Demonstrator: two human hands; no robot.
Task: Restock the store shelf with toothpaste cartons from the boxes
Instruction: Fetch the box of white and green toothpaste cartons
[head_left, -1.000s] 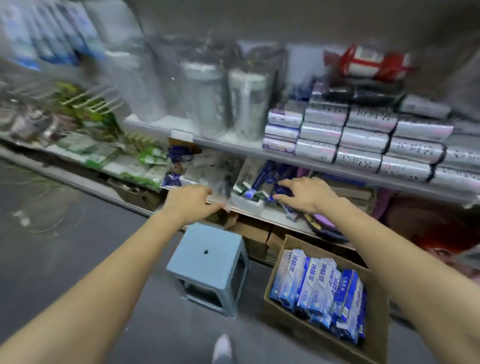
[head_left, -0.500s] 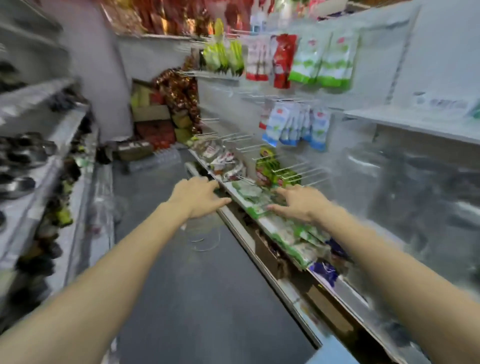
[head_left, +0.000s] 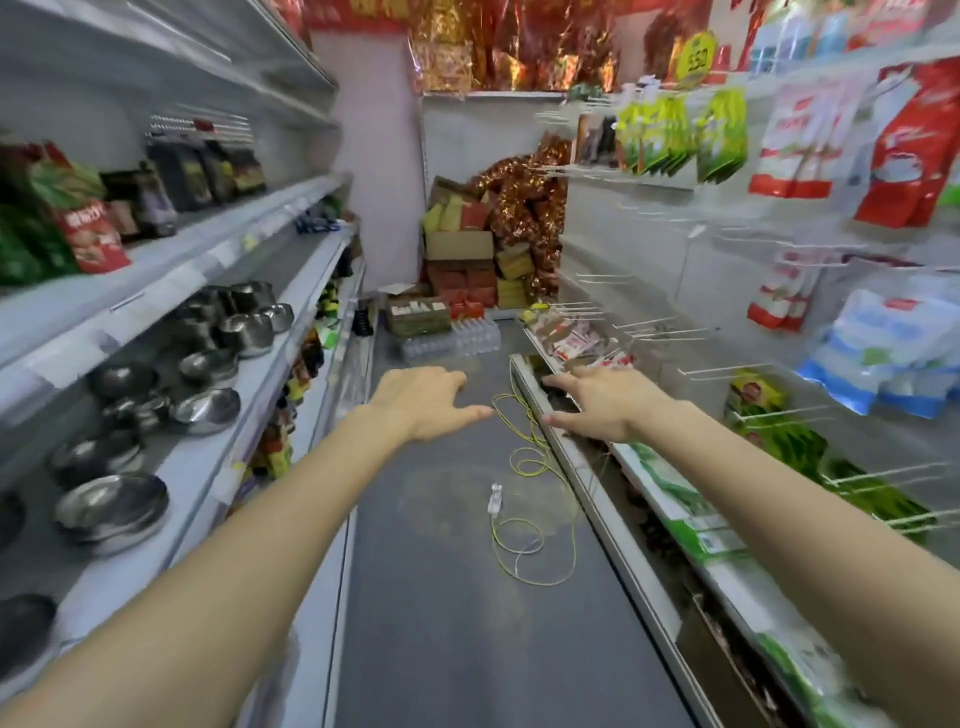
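View has swung left, off the toothpaste shelf, and now runs straight down the aisle. A second ago both hands were at that shelf's edge among the cartons, with the open box of cartons on the floor just below. Half a second ago the turn was already under way. Neither cartons nor box are in view now; I judge they lie off to the right and behind.

- Left hand (head_left: 423, 400): stretched ahead, palm down, fingers straight and spread, just left of the cable (head_left: 524, 467) that lies looped on the floor (head_left: 457, 623). Grip wide open, nothing in it.
- Right hand (head_left: 605, 402): palm down, fingers spread, just right of the cable's far loops, over the lip of the low shelf (head_left: 587, 467). Grip open and empty too.

Both hands kept the same flat, spread pose through the turn. No carton came away with them.

Around the cable:
- Left: steel bowls (head_left: 111, 506) on the shelving.
- Right: green packets (head_left: 675, 499) on the low shelf.
- Beyond its far end: a pack of water bottles (head_left: 452, 338), then a heap (head_left: 460, 244) of cardboard against the end wall.

For the task, restocking looks paused rather than advanced. With empty hands and the gaze down the aisle, this may be a trip for more stock from the heap, or only a glance away. I cannot tell which, nor whether anything in the heap holds toothpaste.
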